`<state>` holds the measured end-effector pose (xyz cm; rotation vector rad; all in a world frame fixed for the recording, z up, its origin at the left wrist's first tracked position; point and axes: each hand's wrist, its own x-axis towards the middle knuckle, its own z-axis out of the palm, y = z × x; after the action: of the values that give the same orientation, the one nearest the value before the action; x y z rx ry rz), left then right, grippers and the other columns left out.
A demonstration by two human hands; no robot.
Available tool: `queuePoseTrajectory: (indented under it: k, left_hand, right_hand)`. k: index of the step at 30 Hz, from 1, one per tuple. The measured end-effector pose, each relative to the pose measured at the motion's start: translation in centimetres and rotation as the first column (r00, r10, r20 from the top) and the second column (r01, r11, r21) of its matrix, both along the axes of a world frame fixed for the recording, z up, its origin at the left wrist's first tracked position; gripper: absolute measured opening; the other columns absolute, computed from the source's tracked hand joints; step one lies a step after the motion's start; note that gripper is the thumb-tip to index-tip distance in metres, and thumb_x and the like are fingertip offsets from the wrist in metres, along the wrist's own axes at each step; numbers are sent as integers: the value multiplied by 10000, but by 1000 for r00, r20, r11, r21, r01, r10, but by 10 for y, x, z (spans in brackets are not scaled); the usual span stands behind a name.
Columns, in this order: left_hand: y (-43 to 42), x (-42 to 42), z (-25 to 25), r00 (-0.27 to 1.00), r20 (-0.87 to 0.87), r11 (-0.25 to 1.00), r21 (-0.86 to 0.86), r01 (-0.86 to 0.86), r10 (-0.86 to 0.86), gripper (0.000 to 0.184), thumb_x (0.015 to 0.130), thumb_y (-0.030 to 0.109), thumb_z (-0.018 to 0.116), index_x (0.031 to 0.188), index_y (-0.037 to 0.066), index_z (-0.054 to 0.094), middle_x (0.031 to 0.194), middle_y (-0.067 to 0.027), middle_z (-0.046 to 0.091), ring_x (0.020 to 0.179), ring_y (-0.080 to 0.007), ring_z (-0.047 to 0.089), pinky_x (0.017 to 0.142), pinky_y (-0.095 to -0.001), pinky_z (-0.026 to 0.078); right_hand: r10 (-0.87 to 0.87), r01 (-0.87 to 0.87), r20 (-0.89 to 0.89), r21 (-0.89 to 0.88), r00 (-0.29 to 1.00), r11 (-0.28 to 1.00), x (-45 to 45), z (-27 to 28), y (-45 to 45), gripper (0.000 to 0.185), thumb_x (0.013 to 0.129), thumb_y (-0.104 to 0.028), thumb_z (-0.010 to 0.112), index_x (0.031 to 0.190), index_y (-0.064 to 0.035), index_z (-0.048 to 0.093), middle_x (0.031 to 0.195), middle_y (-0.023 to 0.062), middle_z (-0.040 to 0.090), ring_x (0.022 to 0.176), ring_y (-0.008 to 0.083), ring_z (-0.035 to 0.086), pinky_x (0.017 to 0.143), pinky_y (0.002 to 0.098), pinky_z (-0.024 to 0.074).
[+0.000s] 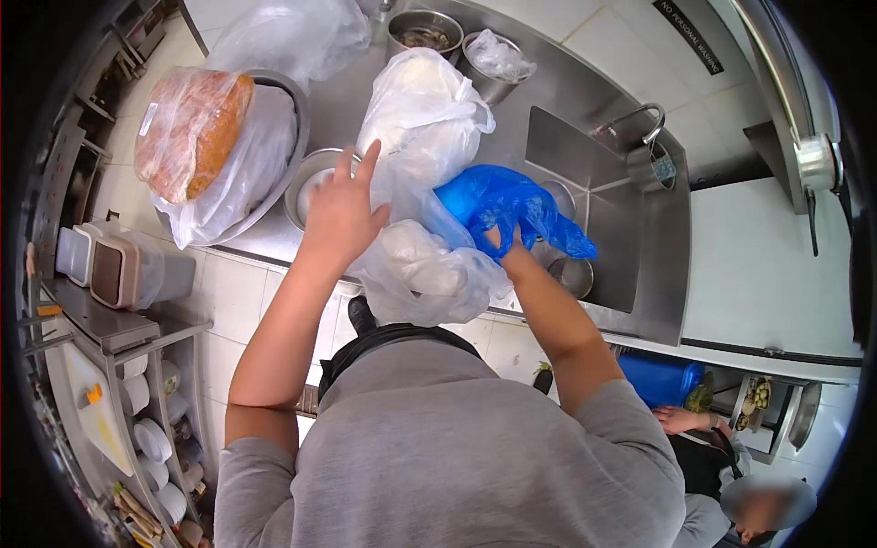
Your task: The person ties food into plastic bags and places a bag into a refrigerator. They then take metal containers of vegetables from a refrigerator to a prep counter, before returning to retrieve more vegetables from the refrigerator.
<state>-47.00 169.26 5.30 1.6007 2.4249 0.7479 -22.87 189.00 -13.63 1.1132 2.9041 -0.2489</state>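
My left hand [343,210] hovers over a round metal bowl [294,203] with something white in it, fingers spread and holding nothing. My right hand [504,239] is in the folds of a blue plastic bag [512,205] at the sink's near left edge. It grips the bag, with its fingertips partly hidden by the plastic. Left of the blue bag stands a full white plastic bag [422,110]. Nearer my body, a clear plastic bag with pale contents [425,260] lies at the counter's front edge.
A large metal basin [301,119] at the left holds white plastic and a wrapped orange-brown package [194,132]. Metal pots [425,20] stand at the back. The sink [617,210] contains metal bowls. Another person's hand [681,420] shows at lower right, beside a blue container [653,376].
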Motion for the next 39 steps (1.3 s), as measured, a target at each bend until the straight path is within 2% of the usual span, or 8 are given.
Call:
queuePoseTrajectory:
  k: [1,6,19,25,28,33,38,39]
  left_hand:
    - [3,5,7,991,-131,1000,6,-30,31,606,761,191,640,1320,126,417,1275,-208,454,1127,-364,477,954,-373,383]
    - [50,14,-13,940,204,954,182,240,-275,685,745,221,678,1342,110,362,1302,-203,421,1150,-384,447,964,-405,367]
    - [183,88,-53,519,819,954,105,281,-244,155,819,114,609,913,-9,599,646,-64,594,636,-144,592,638,-250,459]
    - [214,146,-8,103,982,953,125,276,-159,199,873,198,580,974,27,588,764,-42,622,736,-151,601,717,-288,447]
    - [241,185,-35,434,774,834,212,509,-461,230,853,226,595,960,23,586,787,-108,635,754,-206,626,713,-333,460]
    - [261,155,-70,854,142,856,228,463,-500,126,784,114,561,835,1,587,812,-218,617,743,-335,619,662,-435,475]
    - [310,35,-109,994,-12,945,-311,99,-108,246,787,217,534,846,5,644,920,-207,631,868,-336,615,750,-439,490]
    - [326,13,-90,840,-320,837,-488,249,-437,183,739,204,601,745,35,671,844,-180,650,806,-306,637,715,-405,506]
  right_hand:
    - [2,21,-241,94,971,995,2,-3,4,414,854,-276,462,1197,-55,532,1266,187,488,1175,305,465,995,389,352]
    - [-126,7,-344,-327,930,945,-12,132,34,177,738,-54,521,866,-15,635,837,215,634,782,330,630,688,406,470]
    - [-487,-205,-785,-586,384,784,66,320,96,160,822,-21,498,889,26,636,831,70,643,691,118,580,621,262,490]
    - [-611,-138,-750,-653,253,745,81,316,110,237,818,4,464,994,35,620,947,115,642,814,160,602,757,297,492]
    - [-696,-79,-701,-711,158,698,91,298,121,324,772,62,378,990,33,615,977,127,627,860,197,584,805,314,465]
    - [-724,28,-680,-727,115,686,124,270,150,118,785,28,490,798,-36,588,678,-2,532,542,65,452,463,203,329]
    - [-750,-153,-662,-741,-3,654,142,288,138,77,824,-114,622,783,-87,562,637,-53,505,488,10,431,381,170,242]
    - [-772,-98,-633,-766,-58,635,148,301,131,72,825,-109,617,789,-86,558,671,-46,527,503,12,454,380,165,264]
